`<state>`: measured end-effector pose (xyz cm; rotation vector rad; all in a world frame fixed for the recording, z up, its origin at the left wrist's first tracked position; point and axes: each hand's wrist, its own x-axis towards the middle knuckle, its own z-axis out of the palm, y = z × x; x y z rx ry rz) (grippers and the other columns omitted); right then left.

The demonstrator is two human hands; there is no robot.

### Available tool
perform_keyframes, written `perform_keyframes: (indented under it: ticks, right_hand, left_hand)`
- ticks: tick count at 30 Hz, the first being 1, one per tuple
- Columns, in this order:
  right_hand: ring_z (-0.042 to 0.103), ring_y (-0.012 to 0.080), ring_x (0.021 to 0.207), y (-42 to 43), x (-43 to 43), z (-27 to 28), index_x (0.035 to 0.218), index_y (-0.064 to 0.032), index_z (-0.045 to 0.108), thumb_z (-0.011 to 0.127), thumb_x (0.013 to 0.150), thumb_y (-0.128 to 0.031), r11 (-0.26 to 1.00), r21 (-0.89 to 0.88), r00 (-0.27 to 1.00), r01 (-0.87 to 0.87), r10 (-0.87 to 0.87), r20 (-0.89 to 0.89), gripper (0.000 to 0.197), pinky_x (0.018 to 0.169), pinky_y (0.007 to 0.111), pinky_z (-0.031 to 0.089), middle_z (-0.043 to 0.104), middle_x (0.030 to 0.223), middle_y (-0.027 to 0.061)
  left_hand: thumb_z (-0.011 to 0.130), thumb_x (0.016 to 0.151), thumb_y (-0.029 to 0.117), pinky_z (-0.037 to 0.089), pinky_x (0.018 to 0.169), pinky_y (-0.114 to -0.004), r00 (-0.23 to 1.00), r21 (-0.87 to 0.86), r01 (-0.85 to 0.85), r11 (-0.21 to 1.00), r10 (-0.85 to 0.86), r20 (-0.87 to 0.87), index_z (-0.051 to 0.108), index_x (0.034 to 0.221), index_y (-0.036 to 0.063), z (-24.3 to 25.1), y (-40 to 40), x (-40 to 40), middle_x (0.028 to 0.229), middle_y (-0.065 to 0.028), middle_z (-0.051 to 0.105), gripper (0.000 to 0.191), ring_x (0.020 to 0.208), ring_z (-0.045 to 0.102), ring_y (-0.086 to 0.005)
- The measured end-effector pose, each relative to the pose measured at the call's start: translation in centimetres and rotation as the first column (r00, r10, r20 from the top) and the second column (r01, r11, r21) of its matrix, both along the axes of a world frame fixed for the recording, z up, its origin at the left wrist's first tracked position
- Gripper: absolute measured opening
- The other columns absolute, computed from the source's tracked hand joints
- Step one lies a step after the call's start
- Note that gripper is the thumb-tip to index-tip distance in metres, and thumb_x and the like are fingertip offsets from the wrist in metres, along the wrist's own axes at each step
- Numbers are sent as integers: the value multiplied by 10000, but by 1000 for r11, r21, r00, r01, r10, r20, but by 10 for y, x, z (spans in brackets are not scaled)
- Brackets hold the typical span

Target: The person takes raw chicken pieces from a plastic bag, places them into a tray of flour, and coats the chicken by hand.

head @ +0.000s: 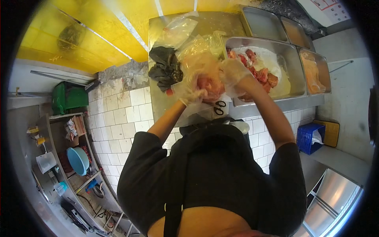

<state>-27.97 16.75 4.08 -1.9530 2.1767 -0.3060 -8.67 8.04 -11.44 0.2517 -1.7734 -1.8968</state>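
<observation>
Both my hands wear clear plastic gloves. My left hand (194,95) holds the near side of a clear plastic bag (201,60) with raw meat (209,86) in it. My right hand (236,71) is at the bag's right side, beside the rim of a deep steel pan (301,71); whether its fingers grip the plastic cannot be told. Pieces of raw meat (263,75) lie in that pan with white powder (268,57) and a yellowish layer. A pair of scissors, of which the black handles (219,108) show, lies just below the bag.
A dark cloth (165,66) and another clear bag (177,31) lie at the left of the steel table (161,109). Smaller steel pans (265,23) stand behind and right of the deep pan, one with orange powder (312,74). Yellow strip curtains (97,32) hang beyond the table.
</observation>
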Motion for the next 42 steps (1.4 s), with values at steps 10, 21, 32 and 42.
perform_keyframes:
  ticks: [10, 21, 32, 42]
  right_hand:
    - [659, 315, 869, -8, 12, 12, 978, -43, 675, 545, 829, -190, 987, 156, 992, -27, 7, 129, 246, 750, 382, 516, 677, 966, 194]
    - [659, 295, 841, -13, 2, -22, 1021, -50, 677, 652, 785, -212, 949, 277, 982, -153, 116, 146, 287, 772, 372, 518, 697, 917, 122]
    - [677, 325, 887, -45, 16, -45, 1024, -132, 708, 655, 759, -354, 830, 516, 962, -211, 271, -42, 350, 795, 403, 524, 696, 1010, 174]
    - [579, 261, 1066, -10, -10, -108, 1188, -136, 626, 605, 855, -233, 936, 352, 841, -26, -170, 514, 347, 842, 376, 503, 605, 1181, 87]
  left_hand:
    - [934, 476, 492, 430, 989, -409, 948, -277, -218, 936, 271, 170, 339, 1391, -25, -10, 28, 12, 1279, -209, 488, 1208, 1193, 491, -319]
    - [812, 661, 562, 356, 1089, -427, 924, -425, 20, 905, 145, 354, 461, 1403, 79, -106, 7, 1, 1283, -139, 586, 953, 1244, 498, -269]
    - [855, 622, 549, 251, 1161, -390, 886, -470, 268, 841, -24, 462, 230, 1515, 29, -82, -3, 3, 1496, -158, 376, 1207, 1379, 354, -268]
    - [783, 704, 504, 431, 1019, -382, 738, -503, 437, 745, 23, 675, 413, 1400, 28, 6, -10, 2, 1347, -137, 529, 921, 1196, 526, -245]
